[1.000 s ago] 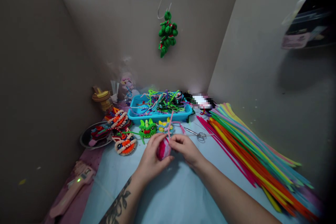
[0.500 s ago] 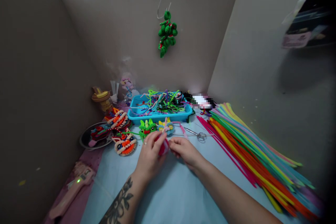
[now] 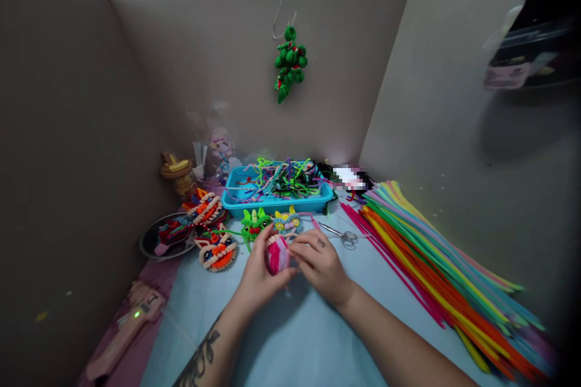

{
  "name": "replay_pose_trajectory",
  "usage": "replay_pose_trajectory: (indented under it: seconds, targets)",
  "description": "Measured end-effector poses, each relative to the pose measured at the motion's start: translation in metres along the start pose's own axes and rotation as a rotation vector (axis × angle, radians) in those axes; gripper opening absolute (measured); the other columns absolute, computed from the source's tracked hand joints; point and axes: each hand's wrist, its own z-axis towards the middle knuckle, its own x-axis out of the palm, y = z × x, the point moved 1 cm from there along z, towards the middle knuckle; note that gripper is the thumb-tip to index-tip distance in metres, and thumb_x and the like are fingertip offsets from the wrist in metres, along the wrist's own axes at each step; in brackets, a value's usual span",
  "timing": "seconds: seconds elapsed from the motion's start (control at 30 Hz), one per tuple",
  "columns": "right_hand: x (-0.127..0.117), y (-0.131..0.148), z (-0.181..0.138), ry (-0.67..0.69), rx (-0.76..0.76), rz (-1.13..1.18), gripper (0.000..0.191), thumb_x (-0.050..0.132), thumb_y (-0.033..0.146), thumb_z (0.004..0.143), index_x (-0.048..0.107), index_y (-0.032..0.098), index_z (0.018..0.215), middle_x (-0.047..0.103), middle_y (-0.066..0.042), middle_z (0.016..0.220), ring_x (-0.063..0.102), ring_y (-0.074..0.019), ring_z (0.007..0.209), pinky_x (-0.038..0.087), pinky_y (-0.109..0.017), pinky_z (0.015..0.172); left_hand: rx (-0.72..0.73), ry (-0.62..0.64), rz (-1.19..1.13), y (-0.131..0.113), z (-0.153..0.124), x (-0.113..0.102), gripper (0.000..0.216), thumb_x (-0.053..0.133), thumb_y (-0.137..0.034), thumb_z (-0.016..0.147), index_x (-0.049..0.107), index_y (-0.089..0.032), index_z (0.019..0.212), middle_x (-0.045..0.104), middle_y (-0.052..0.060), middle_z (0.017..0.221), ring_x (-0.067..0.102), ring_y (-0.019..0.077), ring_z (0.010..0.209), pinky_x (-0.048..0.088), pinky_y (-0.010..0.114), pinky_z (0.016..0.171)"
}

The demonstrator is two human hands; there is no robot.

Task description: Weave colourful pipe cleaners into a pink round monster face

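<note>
My left hand is wrapped round a small rounded piece of pink and white pipe cleaner craft, its striped side showing between thumb and fingers. At that piece's right edge my right hand has its fingers pinched together; whatever lies between the fingertips is too small to tell. Just beyond the hands lie a green pipe cleaner animal head and a blue and yellow one. An orange and cream lion head rests left of my left hand.
A blue tray of tangled pipe cleaner scraps stands at the back. Scissors lie right of it, near long coloured pipe cleaners. At left are a metal bowl, a pink glue gun and a lidded cup. Grey partitions enclose the table.
My left hand has turned, so the pink and white piece now shows its striped side. My right hand has rolled over, its back now up, and stays by the piece.
</note>
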Motion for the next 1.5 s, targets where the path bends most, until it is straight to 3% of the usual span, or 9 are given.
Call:
replay_pose_trajectory:
  seconds: [0.3,0.53,0.67,0.77,0.9,1.03,1.2,1.33,1.5]
  targets:
    - [-0.005,0.003,0.005,0.063,0.077,0.161,0.012,0.052,0.011,0.082,0.061,0.019,0.08,0.06,-0.005,0.08,0.051,-0.0187,0.083,0.044,-0.034,0.077,0.294,0.009,0.367,-0.006,-0.003,-0.004,0.075,0.066,-0.016,0.073,0.028,-0.024,0.138,0.044,0.013,0.133,0.043,0.0267,0.124,0.038,0.046,0.103]
    - [0.004,0.0,0.008,0.176,0.604,0.555,0.02,0.053,0.023,0.079,0.05,0.018,0.059,0.046,0.002,0.061,0.045,-0.0124,0.059,0.035,-0.025,0.056,0.582,-0.094,0.666,-0.013,-0.001,-0.007,0.067,0.057,-0.009,0.079,0.032,-0.028,0.138,0.05,0.011,0.125,0.045,0.0259,0.119,0.04,0.046,0.1]
    - [0.005,-0.004,0.007,0.237,0.726,0.761,0.02,0.058,0.031,0.078,0.054,0.017,0.064,0.051,0.002,0.061,0.049,-0.0123,0.059,0.038,-0.025,0.057,0.472,-0.091,0.56,-0.009,-0.002,-0.007,0.069,0.061,-0.013,0.078,0.03,-0.028,0.138,0.048,0.011,0.128,0.044,0.027,0.122,0.039,0.048,0.102]
    - [-0.002,-0.006,0.006,0.18,0.619,0.638,0.017,0.058,0.025,0.079,0.061,0.018,0.094,0.063,-0.005,0.09,0.059,-0.0173,0.081,0.046,-0.029,0.071,0.207,-0.066,0.299,-0.004,-0.001,-0.007,0.078,0.068,-0.02,0.074,0.025,-0.023,0.138,0.045,0.014,0.132,0.047,0.028,0.121,0.04,0.047,0.101]
    - [-0.008,-0.004,0.006,0.145,0.191,0.301,0.032,0.056,0.012,0.08,0.059,0.024,0.11,0.057,-0.008,0.113,0.053,-0.0209,0.107,0.044,-0.038,0.091,-0.061,0.031,-0.054,-0.003,0.001,-0.005,0.082,0.07,-0.025,0.071,0.022,-0.018,0.138,0.051,0.014,0.125,0.057,0.0257,0.109,0.047,0.042,0.094]
    - [-0.006,-0.003,0.004,0.15,-0.02,0.134,0.025,0.054,0.012,0.085,0.063,0.024,0.105,0.064,-0.007,0.098,0.055,-0.02,0.095,0.047,-0.039,0.084,-0.1,0.118,-0.147,-0.006,0.001,-0.004,0.084,0.072,-0.024,0.069,0.024,-0.018,0.137,0.054,0.013,0.121,0.057,0.0251,0.108,0.047,0.04,0.094]
    - [-0.005,-0.004,0.003,0.059,-0.021,0.111,0.014,0.059,0.014,0.083,0.066,0.022,0.093,0.066,-0.006,0.085,0.056,-0.0191,0.085,0.048,-0.037,0.078,-0.029,0.091,-0.076,-0.003,0.001,-0.001,0.084,0.073,-0.023,0.068,0.026,-0.017,0.137,0.052,0.014,0.122,0.056,0.0255,0.109,0.046,0.04,0.094]
    - [-0.002,-0.003,0.003,0.016,0.135,0.215,0.011,0.059,0.011,0.079,0.065,0.02,0.078,0.064,-0.003,0.075,0.056,-0.0178,0.079,0.047,-0.033,0.074,0.084,0.036,0.095,0.002,-0.002,-0.002,0.081,0.069,-0.019,0.07,0.027,-0.02,0.139,0.045,0.015,0.133,0.049,0.0278,0.12,0.042,0.043,0.1]
    - [0.009,-0.008,0.002,0.118,0.656,0.586,0.014,0.064,0.026,0.073,0.058,0.017,0.065,0.056,0.0,0.065,0.051,-0.0135,0.062,0.041,-0.027,0.06,0.208,0.033,0.326,-0.002,-0.004,-0.005,0.082,0.065,-0.013,0.07,0.024,-0.024,0.141,0.042,0.013,0.136,0.041,0.0288,0.127,0.035,0.048,0.105]
